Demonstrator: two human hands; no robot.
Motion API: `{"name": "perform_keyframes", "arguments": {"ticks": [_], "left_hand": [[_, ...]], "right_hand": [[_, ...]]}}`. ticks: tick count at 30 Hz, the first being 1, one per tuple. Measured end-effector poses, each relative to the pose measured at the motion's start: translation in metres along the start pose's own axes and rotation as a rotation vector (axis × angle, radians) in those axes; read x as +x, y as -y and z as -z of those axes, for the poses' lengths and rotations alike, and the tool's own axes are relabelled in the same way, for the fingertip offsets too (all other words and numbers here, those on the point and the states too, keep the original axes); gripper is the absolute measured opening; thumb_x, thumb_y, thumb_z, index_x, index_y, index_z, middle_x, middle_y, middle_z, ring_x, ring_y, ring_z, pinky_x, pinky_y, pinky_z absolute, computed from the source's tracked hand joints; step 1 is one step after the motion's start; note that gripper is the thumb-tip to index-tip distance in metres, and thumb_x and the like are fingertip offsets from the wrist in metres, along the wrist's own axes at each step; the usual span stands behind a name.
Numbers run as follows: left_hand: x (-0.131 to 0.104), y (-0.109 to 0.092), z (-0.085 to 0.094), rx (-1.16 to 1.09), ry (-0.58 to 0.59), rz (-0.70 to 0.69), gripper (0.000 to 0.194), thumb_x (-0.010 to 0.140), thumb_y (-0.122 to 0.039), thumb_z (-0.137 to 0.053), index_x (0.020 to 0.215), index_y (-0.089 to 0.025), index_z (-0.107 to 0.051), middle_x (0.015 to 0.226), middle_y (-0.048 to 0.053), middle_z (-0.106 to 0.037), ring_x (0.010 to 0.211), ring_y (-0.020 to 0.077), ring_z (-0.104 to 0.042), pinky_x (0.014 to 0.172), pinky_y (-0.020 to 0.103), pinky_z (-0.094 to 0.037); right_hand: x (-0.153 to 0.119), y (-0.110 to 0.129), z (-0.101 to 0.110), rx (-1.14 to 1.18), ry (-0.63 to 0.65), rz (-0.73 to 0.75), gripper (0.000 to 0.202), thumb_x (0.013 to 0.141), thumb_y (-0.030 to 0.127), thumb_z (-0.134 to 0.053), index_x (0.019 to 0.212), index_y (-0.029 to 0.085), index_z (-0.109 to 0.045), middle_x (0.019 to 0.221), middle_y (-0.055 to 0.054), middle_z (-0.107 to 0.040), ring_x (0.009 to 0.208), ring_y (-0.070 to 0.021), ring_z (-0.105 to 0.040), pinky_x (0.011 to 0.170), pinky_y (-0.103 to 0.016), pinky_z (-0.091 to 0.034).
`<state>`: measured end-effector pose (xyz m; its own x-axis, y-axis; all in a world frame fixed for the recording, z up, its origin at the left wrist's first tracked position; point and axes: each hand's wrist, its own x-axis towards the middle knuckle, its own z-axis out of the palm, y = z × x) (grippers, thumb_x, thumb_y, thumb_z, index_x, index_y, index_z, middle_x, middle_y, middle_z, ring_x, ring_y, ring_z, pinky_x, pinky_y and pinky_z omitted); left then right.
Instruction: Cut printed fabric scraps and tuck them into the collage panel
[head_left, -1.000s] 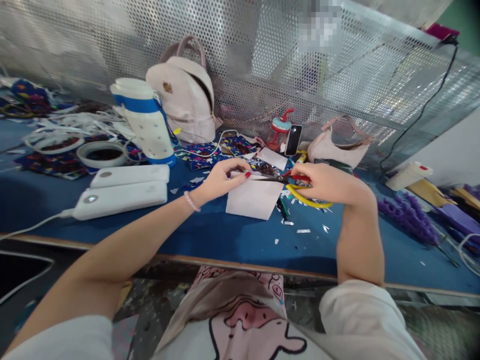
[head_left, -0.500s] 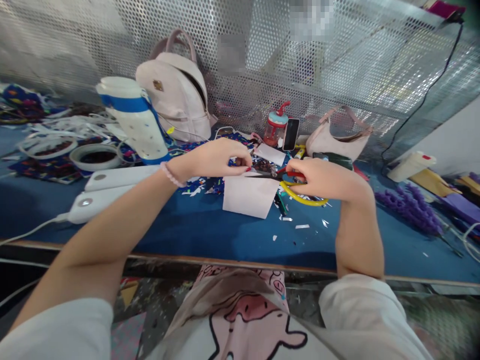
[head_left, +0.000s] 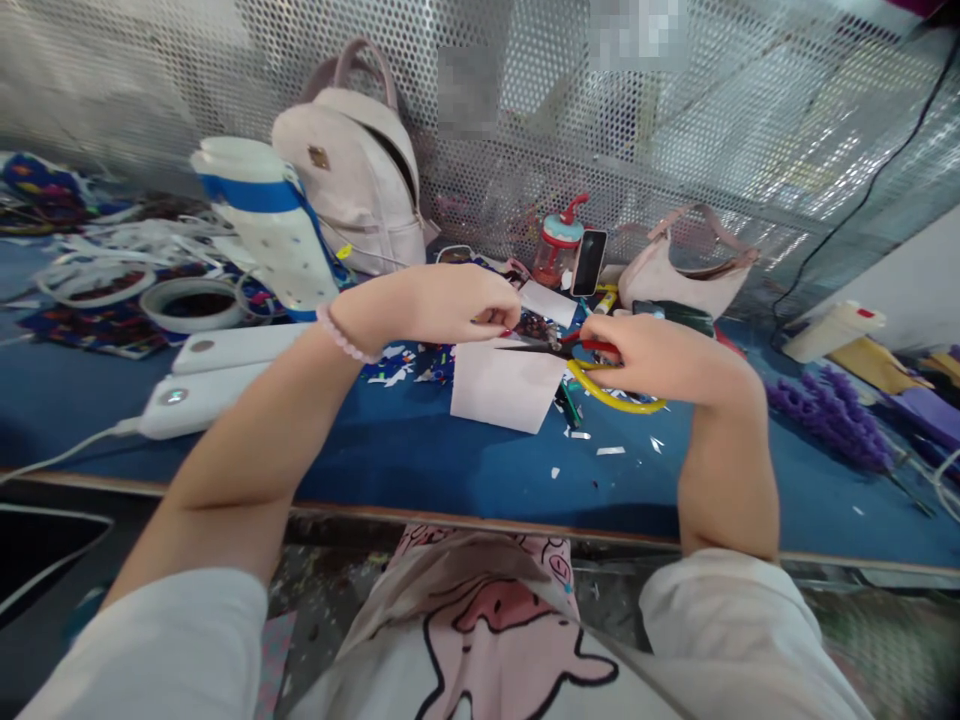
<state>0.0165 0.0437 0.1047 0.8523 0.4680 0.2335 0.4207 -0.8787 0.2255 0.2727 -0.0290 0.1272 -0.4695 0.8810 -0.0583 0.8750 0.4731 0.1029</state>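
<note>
In my right hand point(head_left: 637, 355) are scissors point(head_left: 611, 392) with a yellow and a red handle loop, their blades pointing left along the top edge of a pale pink sheet point(head_left: 508, 388). My left hand point(head_left: 465, 303) is closed, its fingertips pinched at the sheet's upper edge near the blade tips. What lies between those fingertips is too small to make out. Beneath the sheet is the blue tabletop point(head_left: 420, 475), with small white scraps point(head_left: 610, 450) to its right.
Behind my hands stand a pale backpack point(head_left: 352, 180), a white and blue bottle point(head_left: 262, 230), a red-lidded cup point(head_left: 559, 245), a phone point(head_left: 589, 263) and a pink handbag point(head_left: 686, 270). White devices point(head_left: 202, 395) lie left; purple flowers point(head_left: 832, 415) lie right.
My left hand has shifted slightly right and up, its fingertips nearer the scissors. The view has also moved a little. My right hand keeps hold of the scissors.
</note>
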Motion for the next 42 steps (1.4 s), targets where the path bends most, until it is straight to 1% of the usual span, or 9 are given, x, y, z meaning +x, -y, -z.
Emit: {"name": "perform_keyframes", "arguments": {"ticks": [2,4,7,13,16,19,24,34,42], "left_hand": [[0.000,0.000,0.001,0.017,0.013,0.000,0.013,0.087,-0.013,-0.061,0.088,-0.015,-0.074,0.074,-0.003,-0.061,0.066,0.0110,-0.049,0.077,0.026,-0.036],[-0.001,-0.002,0.002,-0.010,0.008,0.010,0.010,0.085,-0.013,-0.064,0.084,-0.017,-0.073,0.073,-0.003,-0.062,0.064,0.0124,-0.050,0.075,0.026,-0.036],[0.000,-0.007,0.003,-0.078,-0.001,0.023,0.010,0.084,-0.012,-0.067,0.079,-0.020,-0.071,0.069,-0.003,-0.061,0.062,0.0137,-0.048,0.074,0.028,-0.037],[0.001,-0.015,0.000,-0.140,-0.009,0.023,0.010,0.086,-0.010,-0.064,0.077,-0.012,-0.070,0.071,-0.004,-0.058,0.067,0.0092,-0.044,0.084,0.026,-0.037],[0.001,-0.014,-0.002,-0.108,-0.015,0.004,0.011,0.087,-0.015,-0.062,0.078,-0.014,-0.069,0.073,-0.003,-0.059,0.067,0.0104,-0.046,0.076,0.025,-0.035],[0.001,-0.014,-0.001,-0.059,-0.003,-0.034,0.013,0.089,-0.018,-0.058,0.079,-0.018,-0.067,0.076,-0.001,-0.062,0.068,0.0133,-0.051,0.070,0.027,-0.035],[-0.002,-0.018,0.002,0.055,0.062,-0.063,0.019,0.094,-0.021,-0.047,0.089,-0.015,-0.064,0.085,0.004,-0.065,0.075,0.0154,-0.055,0.074,0.028,-0.039],[-0.003,-0.016,0.003,0.103,0.084,-0.078,0.018,0.096,-0.024,-0.046,0.091,-0.017,-0.063,0.088,0.004,-0.067,0.076,0.0145,-0.057,0.074,0.026,-0.040],[-0.002,-0.019,0.003,0.117,0.087,-0.069,0.020,0.096,-0.023,-0.044,0.089,-0.017,-0.062,0.086,0.004,-0.067,0.074,0.0146,-0.056,0.072,0.026,-0.040]], "right_hand": [[-0.001,0.002,0.000,-0.004,-0.007,0.000,0.025,0.086,0.041,-0.055,0.101,0.021,-0.058,0.096,-0.007,-0.071,0.075,-0.0198,-0.062,0.060,-0.029,-0.037],[-0.002,0.005,-0.001,-0.014,-0.006,-0.007,0.024,0.086,0.040,-0.054,0.100,0.021,-0.057,0.097,-0.007,-0.071,0.078,-0.0207,-0.063,0.061,-0.030,-0.036],[-0.003,0.009,0.000,-0.036,0.002,-0.022,0.022,0.085,0.041,-0.055,0.096,0.022,-0.055,0.089,-0.005,-0.069,0.073,-0.0197,-0.060,0.060,-0.030,-0.034],[-0.003,0.011,0.000,-0.026,0.011,-0.026,0.024,0.084,0.044,-0.054,0.094,0.023,-0.055,0.085,-0.005,-0.066,0.069,-0.0199,-0.057,0.058,-0.031,-0.031],[-0.003,0.011,0.000,-0.028,0.016,-0.020,0.022,0.084,0.043,-0.053,0.093,0.022,-0.054,0.083,-0.005,-0.065,0.068,-0.0194,-0.056,0.059,-0.032,-0.032],[-0.003,0.013,0.001,-0.036,0.022,-0.008,0.020,0.085,0.041,-0.052,0.093,0.022,-0.052,0.083,-0.005,-0.064,0.068,-0.0187,-0.055,0.059,-0.031,-0.032],[-0.005,0.018,0.005,-0.054,0.057,-0.012,0.018,0.087,0.039,-0.047,0.091,0.022,-0.047,0.084,-0.005,-0.064,0.070,-0.0182,-0.055,0.060,-0.030,-0.032],[-0.006,0.018,0.006,-0.015,0.058,-0.007,0.017,0.087,0.038,-0.046,0.093,0.022,-0.046,0.087,-0.005,-0.063,0.073,-0.0192,-0.056,0.062,-0.031,-0.033],[-0.007,0.019,0.004,-0.028,0.034,-0.019,0.021,0.087,0.040,-0.046,0.096,0.022,-0.049,0.088,-0.006,-0.064,0.074,-0.0203,-0.057,0.062,-0.032,-0.033]]}}
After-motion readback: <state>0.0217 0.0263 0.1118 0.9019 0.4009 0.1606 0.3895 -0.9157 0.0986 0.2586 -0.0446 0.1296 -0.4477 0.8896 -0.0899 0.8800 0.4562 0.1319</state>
